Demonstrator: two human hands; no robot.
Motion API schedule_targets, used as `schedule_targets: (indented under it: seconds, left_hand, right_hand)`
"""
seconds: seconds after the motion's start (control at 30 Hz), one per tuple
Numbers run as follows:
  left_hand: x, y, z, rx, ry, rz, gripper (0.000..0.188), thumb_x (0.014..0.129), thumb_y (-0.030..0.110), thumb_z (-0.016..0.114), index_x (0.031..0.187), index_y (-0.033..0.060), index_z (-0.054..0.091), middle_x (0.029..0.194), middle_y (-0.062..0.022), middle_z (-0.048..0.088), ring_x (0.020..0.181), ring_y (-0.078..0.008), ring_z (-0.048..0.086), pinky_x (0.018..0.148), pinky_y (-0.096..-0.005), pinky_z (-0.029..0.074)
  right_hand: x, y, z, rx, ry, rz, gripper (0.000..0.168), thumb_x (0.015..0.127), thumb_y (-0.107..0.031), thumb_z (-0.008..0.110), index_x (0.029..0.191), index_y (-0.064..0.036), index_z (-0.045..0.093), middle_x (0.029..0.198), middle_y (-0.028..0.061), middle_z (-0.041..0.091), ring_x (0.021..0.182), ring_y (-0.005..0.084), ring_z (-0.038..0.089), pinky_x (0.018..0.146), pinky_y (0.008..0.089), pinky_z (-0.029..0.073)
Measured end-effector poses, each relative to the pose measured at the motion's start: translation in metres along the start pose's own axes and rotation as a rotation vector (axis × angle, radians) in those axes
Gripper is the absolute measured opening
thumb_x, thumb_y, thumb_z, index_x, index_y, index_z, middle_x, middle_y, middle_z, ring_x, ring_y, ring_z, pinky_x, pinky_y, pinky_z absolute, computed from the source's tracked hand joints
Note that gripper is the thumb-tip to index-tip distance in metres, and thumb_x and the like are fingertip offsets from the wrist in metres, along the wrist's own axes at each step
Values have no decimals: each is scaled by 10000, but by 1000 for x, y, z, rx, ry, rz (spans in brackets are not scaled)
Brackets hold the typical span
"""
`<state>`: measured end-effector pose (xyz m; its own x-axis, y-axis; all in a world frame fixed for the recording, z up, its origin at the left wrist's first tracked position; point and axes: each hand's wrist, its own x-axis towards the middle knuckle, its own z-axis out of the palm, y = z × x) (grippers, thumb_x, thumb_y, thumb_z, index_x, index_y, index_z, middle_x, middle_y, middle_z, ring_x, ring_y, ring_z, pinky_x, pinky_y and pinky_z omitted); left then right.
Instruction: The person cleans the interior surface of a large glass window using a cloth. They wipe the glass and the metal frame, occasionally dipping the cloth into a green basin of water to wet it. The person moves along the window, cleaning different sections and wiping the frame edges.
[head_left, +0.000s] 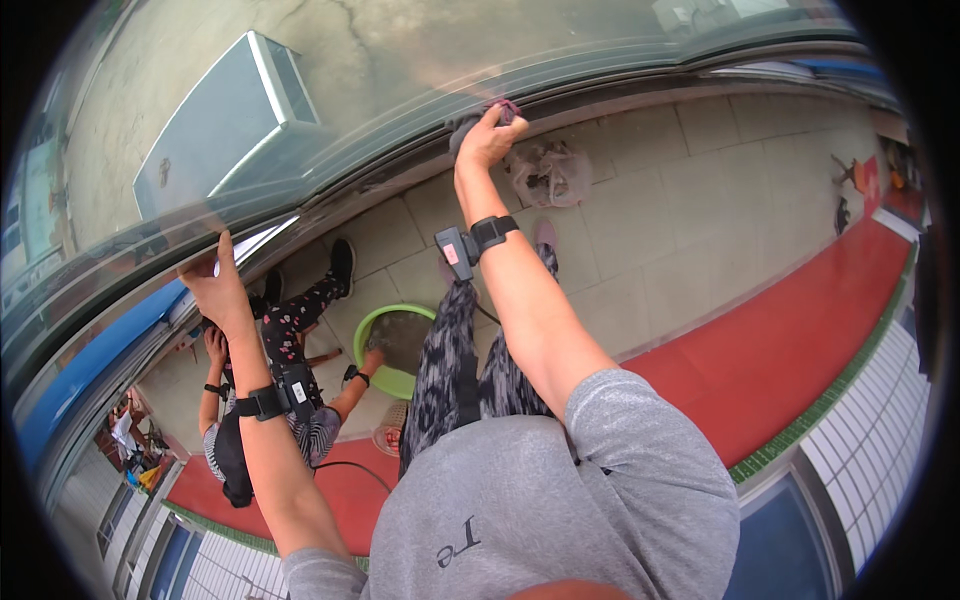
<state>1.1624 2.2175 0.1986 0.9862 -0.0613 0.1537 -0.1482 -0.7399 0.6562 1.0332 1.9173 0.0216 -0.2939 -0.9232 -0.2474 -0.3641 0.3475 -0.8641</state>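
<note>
A crumpled grey and dark-pink cloth (463, 130) is bunched under my right hand (489, 139), pressed at the lower edge of a large glass pane (390, 82). That edge sits in a dark window frame (420, 154). Farther left, my left hand (219, 296) grips the frame, its thumb up against the glass and its other fingers partly hidden. Both forearms are raised and each wears a black strap with a device.
Down to the left, another person (289, 330) bends with one hand in a green basin (358, 341) of murky water. A plastic bag (551, 174) lies on the tiled floor (675, 217) below my right hand. A wicker basket (393, 420) stands near the red floor strip (750, 360).
</note>
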Motion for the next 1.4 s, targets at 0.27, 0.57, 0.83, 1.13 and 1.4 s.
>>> schedule_targets:
  seconds: [0.27, 0.57, 0.83, 1.13, 1.4]
  left_hand:
    - [-5, 17, 0, 155, 10, -71, 680, 714, 378, 748, 1171, -16, 433, 1027, -107, 622, 956, -182, 598, 883, -284, 412]
    - [-3, 8, -1, 174, 37, -87, 699, 674, 451, 758, 1115, -5, 463, 1014, -100, 621, 961, -177, 593, 872, -288, 418]
    - [-7, 12, -5, 207, -2, -131, 768, 661, 520, 730, 1167, 25, 434, 1015, -99, 643, 988, -229, 604, 875, -331, 422]
    - [-6, 10, -2, 224, -13, -129, 741, 648, 573, 707, 1062, 9, 463, 983, -106, 640, 936, -268, 615, 839, -359, 441]
    - [-3, -8, -4, 278, -18, -106, 763, 671, 580, 670, 1052, -8, 368, 853, -175, 614, 808, -387, 604, 733, -429, 467]
  right_hand:
    - [97, -4, -21, 65, 97, -69, 277, 859, -259, 529, 934, -11, 431, 895, 213, 562, 843, 394, 563, 729, 486, 417]
    - [-122, 23, 19, -12, -254, 71, 308, 869, -296, 507, 985, -36, 389, 972, 213, 546, 906, 409, 545, 773, 476, 422]
    - [-132, 36, 15, -23, -346, -90, 308, 849, -284, 568, 933, -26, 423, 886, 189, 556, 820, 381, 563, 727, 456, 430]
    - [-240, 54, 42, -137, -552, -51, 359, 850, -322, 563, 1021, -63, 385, 953, 208, 594, 874, 404, 580, 737, 461, 449]
    - [-182, 67, -16, -381, -1474, -159, 413, 722, -359, 680, 927, -11, 590, 926, 185, 639, 856, 280, 627, 753, 359, 468]
